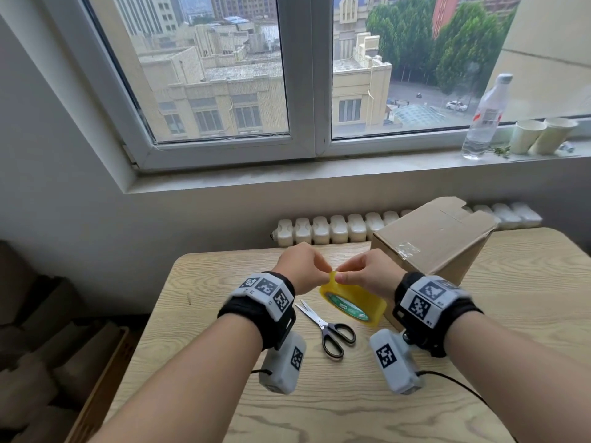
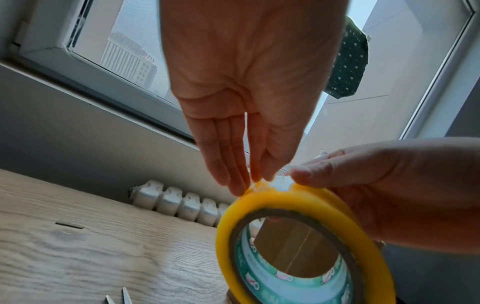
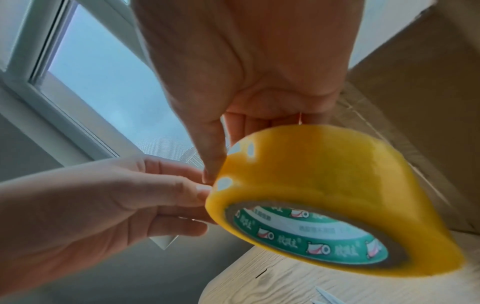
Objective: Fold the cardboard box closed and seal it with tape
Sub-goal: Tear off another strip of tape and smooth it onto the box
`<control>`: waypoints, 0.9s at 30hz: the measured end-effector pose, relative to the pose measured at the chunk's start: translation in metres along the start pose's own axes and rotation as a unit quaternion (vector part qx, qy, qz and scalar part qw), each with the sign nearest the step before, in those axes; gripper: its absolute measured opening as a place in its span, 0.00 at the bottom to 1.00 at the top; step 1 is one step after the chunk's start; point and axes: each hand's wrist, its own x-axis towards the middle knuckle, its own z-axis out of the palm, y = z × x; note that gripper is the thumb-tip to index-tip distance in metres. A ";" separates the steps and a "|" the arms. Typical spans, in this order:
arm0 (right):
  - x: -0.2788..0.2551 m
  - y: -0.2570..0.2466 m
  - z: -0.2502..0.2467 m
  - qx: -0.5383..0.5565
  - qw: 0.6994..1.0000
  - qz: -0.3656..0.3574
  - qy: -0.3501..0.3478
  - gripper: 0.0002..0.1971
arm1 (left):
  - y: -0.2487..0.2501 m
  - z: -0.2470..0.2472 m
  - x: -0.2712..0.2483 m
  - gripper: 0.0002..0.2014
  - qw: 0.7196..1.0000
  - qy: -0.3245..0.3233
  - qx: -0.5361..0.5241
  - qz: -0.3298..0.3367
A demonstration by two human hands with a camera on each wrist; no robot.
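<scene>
Scissors: the black-handled steel scissors (image 1: 329, 332) lie on the pale wood-grain tabletop (image 1: 224, 330) nearer the body than the fingers, blades slightly apart, well placed for the cut once a strip is drawn.
Right hand: the right hand (image 1: 367, 278) holds the wide yellow roll of packing tape (image 1: 353, 303) off the tabletop, fingers curled over its outer band and the thumb at the top edge by the loose end. It would do well to keep the roll steady and let it turn only when pulled.
Left hand: the left hand (image 1: 302, 266) has its fingertips (image 2: 255, 176) closed in a light pinch on the tape end at the top of the roll, the other fingers nearly straight beside them.
Step in hand: judged to be freeing the tape end. Lifting across the full width, not at one corner, should stop it splitting into a sliver.
Tape end: a clear, crinkled bit shows at the fingertips; how much is lifted cannot be told.
Box: the brown cardboard box (image 1: 438, 238) stands beyond and right of the fingers, its top flaps folded over and a patch of clear tape on its near top edge; whether the seam is sealed cannot be told.
</scene>
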 end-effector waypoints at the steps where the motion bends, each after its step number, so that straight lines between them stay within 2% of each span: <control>1: 0.001 0.000 -0.001 -0.008 1.000 -0.003 0.002 0.12 | 0.000 0.000 0.000 0.10 1.000 0.004 0.001 0.001; 7: 0.004 -0.002 0.000 -0.046 0.999 -0.009 0.001 0.13 | 0.004 0.003 -0.001 0.09 0.999 0.040 0.030 0.002; 19: 0.001 -0.001 0.003 -0.060 0.998 -0.012 0.018 0.15 | 0.009 0.009 -0.009 0.08 0.996 0.060 0.068 0.014; 27: -0.007 -0.006 0.005 -0.068 0.997 -0.027 0.014 0.13 | 0.012 0.007 -0.015 0.09 0.985 0.077 0.152 0.039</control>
